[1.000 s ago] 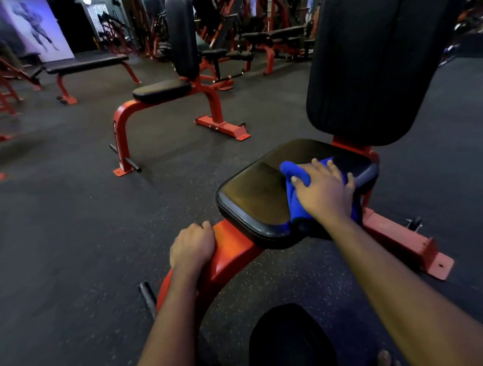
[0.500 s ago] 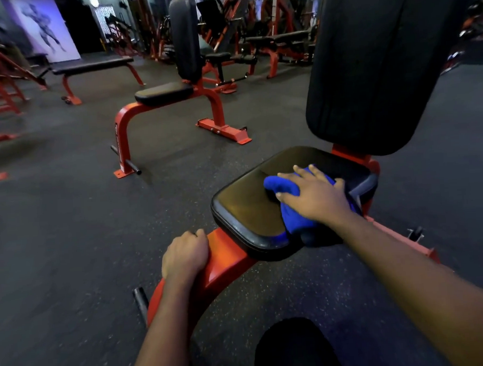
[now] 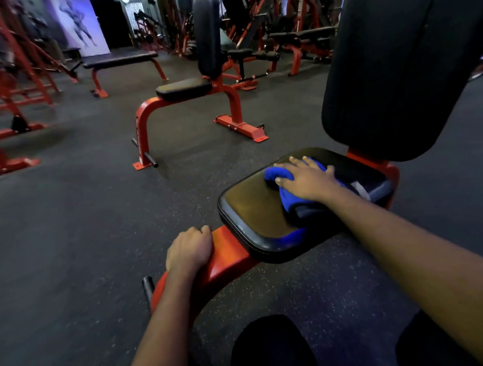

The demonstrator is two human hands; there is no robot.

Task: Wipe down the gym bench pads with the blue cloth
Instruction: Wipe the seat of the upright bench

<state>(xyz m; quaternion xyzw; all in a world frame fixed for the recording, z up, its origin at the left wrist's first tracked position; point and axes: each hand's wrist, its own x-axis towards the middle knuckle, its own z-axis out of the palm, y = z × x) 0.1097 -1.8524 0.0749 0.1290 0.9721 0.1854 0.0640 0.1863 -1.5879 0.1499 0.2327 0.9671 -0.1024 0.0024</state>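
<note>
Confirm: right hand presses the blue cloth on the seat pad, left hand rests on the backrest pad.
Wrong on the left hand: the head view shows it resting on the orange frame, not the backrest pad. The right hand presses the blue cloth on the seat pad.

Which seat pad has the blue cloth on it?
The nearest seat pad, under the right hand and blue cloth; the farther seat pad is bare.

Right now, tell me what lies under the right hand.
The bunched blue cloth lies under the right hand, whose straight fingers press it onto the black seat pad. The pad surface beneath the cloth is covered and cannot be seen.
</note>
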